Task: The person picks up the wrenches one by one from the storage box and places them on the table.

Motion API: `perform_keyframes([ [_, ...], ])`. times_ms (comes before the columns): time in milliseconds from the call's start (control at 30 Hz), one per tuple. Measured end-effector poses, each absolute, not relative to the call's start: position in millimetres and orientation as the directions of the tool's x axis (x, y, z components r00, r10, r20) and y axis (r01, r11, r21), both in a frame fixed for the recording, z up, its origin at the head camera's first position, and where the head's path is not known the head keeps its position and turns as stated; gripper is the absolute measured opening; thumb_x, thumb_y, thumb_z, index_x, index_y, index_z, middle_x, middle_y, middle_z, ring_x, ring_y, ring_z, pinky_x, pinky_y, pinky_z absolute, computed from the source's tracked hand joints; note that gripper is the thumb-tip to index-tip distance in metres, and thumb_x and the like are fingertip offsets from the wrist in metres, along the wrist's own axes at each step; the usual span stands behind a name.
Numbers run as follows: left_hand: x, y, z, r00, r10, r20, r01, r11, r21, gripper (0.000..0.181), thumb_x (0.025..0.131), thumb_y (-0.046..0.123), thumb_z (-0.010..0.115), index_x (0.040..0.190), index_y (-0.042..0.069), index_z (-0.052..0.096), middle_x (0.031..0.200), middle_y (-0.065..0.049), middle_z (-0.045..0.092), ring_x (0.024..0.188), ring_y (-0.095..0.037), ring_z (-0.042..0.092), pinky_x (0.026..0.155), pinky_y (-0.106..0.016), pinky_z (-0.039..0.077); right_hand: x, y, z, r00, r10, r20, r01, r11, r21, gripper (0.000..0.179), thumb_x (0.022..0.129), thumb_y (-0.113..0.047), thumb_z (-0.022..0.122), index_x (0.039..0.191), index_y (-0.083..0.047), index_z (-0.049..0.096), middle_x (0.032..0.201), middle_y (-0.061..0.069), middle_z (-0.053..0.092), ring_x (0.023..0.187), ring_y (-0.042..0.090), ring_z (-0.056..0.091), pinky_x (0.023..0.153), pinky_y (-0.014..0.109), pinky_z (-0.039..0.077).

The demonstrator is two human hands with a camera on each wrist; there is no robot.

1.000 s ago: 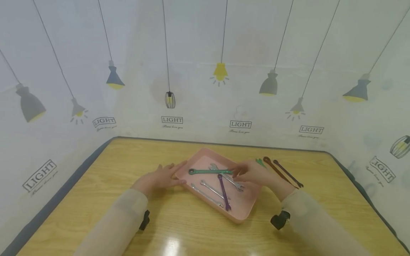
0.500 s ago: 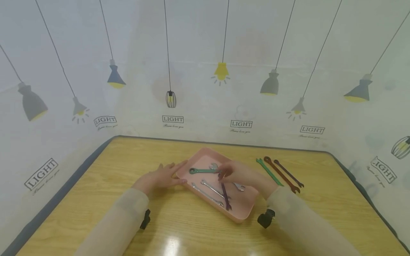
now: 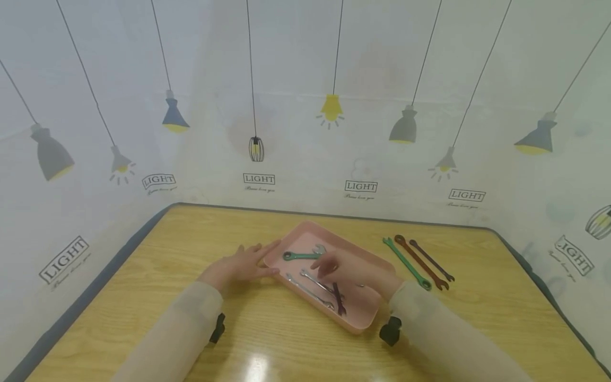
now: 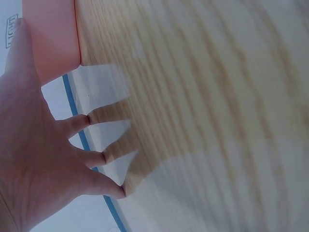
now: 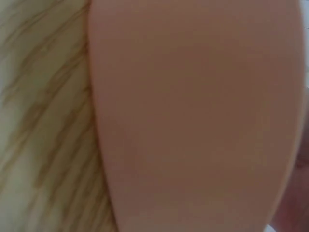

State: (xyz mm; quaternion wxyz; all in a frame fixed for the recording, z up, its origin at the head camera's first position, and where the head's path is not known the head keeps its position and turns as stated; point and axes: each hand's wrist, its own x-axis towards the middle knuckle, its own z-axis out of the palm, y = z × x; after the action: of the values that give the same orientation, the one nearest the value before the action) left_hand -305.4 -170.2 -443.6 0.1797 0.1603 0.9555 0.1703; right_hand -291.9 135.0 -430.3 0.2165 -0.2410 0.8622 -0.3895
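My left hand (image 3: 245,263) rests with spread fingers at the left corner of a pink tray (image 3: 359,324), its fingers touching the wall. In the left wrist view the straight fingers (image 4: 104,185) reach the tabletop beside the tray. My right hand (image 3: 346,270) is over the tray, fingers bent down near a silver wrench (image 3: 312,277); I cannot tell whether they pinch anything. It partly covers a green wrench (image 3: 300,256), a larger silver wrench (image 3: 319,249) and a purple wrench (image 3: 339,301). Another silver wrench (image 3: 307,291) lies along the front wall. The right wrist view mostly shows tray wall (image 5: 193,116).
To the right of the tray, a green wrench (image 3: 408,265), a brown wrench (image 3: 420,261) and a dark purple wrench (image 3: 431,260) lie side by side on the wooden table (image 3: 200,228). Patterned white curtain (image 3: 296,127) surrounds the table on the back and sides.
My right hand has moved left and toward me across the tray from the green wrench's right end, uncovering the wrenches at right and shading the purple one. My left hand stays put.
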Motion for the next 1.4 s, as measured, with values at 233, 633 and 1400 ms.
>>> perform_keyframes([
  [233,-304,-169,-441,-0.88,0.378,-0.287,0.252,0.885,0.391,0.08,0.091,0.067,0.047,0.157,0.039,0.01,0.159,-0.023,0.015,0.136,-0.062,0.005,0.092,-0.085,0.012,-292,136,-436,-0.785,-0.591,-0.188,-0.242,0.572,-0.784,0.025,0.091,-0.023,0.069,0.117,-0.022,0.069,0.11,-0.008,0.067,0.106,0.013,0.059,0.097,0.039,0.046],
  [633,-306,-170,-443,-0.882,0.38,-0.279,0.258,0.885,0.388,0.082,0.091,0.068,0.047,0.157,0.039,0.008,0.159,-0.023,0.015,0.136,-0.062,0.005,0.092,-0.085,0.011,-295,132,-444,-0.816,-0.53,-0.229,-0.196,0.627,-0.754,0.029,0.079,-0.015,0.079,0.107,-0.021,0.072,0.099,-0.006,0.068,0.095,0.015,0.061,0.083,0.032,0.053],
  [1400,-306,-170,-445,-0.887,0.371,-0.275,0.251,0.887,0.387,0.08,0.091,0.068,0.048,0.156,0.04,0.01,0.159,-0.021,0.016,0.137,-0.061,0.006,0.094,-0.085,0.012,-287,125,-445,-0.819,-0.552,-0.156,-0.259,0.599,-0.758,0.031,0.077,-0.005,0.068,0.104,-0.018,0.073,0.094,-0.003,0.069,0.081,0.015,0.06,0.068,0.03,0.05],
])
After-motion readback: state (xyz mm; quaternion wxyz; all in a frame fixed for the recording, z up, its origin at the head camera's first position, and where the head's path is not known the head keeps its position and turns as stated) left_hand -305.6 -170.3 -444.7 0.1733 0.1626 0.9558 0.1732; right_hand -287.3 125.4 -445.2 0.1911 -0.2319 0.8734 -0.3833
